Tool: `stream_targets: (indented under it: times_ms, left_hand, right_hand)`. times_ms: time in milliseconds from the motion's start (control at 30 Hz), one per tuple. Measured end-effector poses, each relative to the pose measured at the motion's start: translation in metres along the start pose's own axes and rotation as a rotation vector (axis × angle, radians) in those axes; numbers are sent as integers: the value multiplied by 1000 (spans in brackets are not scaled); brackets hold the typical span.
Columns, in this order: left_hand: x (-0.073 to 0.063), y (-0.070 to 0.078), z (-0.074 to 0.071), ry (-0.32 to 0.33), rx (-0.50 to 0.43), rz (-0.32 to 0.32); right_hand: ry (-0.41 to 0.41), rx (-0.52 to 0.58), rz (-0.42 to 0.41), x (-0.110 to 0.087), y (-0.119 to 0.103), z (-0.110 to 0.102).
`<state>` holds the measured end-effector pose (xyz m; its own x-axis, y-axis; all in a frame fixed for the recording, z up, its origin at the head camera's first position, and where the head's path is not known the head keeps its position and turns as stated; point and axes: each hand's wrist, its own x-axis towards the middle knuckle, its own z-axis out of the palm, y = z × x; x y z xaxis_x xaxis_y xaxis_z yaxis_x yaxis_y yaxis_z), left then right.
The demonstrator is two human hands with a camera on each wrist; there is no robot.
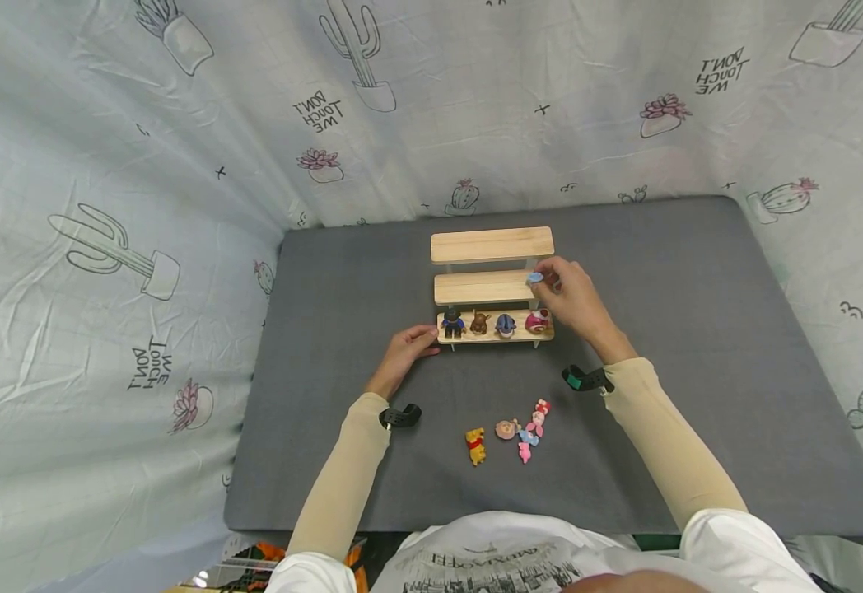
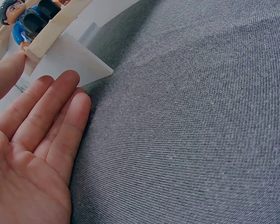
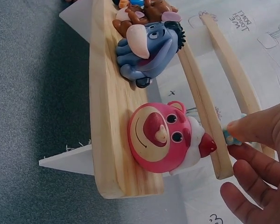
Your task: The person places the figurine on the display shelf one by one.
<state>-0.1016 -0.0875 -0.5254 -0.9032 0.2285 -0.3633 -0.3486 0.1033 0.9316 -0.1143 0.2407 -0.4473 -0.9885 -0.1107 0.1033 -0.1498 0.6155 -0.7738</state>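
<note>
My right hand [image 1: 574,300] pinches a small light-blue figurine [image 3: 233,133] between thumb and fingertips, at the right end of the middle tier [image 1: 482,288] of a wooden display stand. The hand's fingers cover much of this figurine. With fingers nearly straight, my left hand [image 2: 37,144] has its thumb at the left end of the bottom tier [image 3: 100,140], beside the white support [image 2: 72,60]. Along that tier stand a dark-haired figure in blue [image 1: 452,323], a brown figurine [image 1: 479,322], a blue donkey [image 3: 151,51] and a pink bear [image 3: 154,135] with a strawberry on its head.
The top tier [image 1: 492,245] is bare wood. Nearer the person, a yellow bear in red [image 1: 475,446], a beige round-headed figurine [image 1: 506,429] and several pink and blue figurines [image 1: 538,417] lie on the grey tablecloth [image 1: 342,288]. A printed curtain [image 1: 431,123] surrounds the table's back and sides.
</note>
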Motion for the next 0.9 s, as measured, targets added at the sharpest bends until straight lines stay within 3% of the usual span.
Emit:
stream_targets:
  times_ms: [900]
  left_hand:
    - [3, -1, 0, 2, 14, -17]
  right_hand:
    - [5, -28, -64, 4, 5, 2]
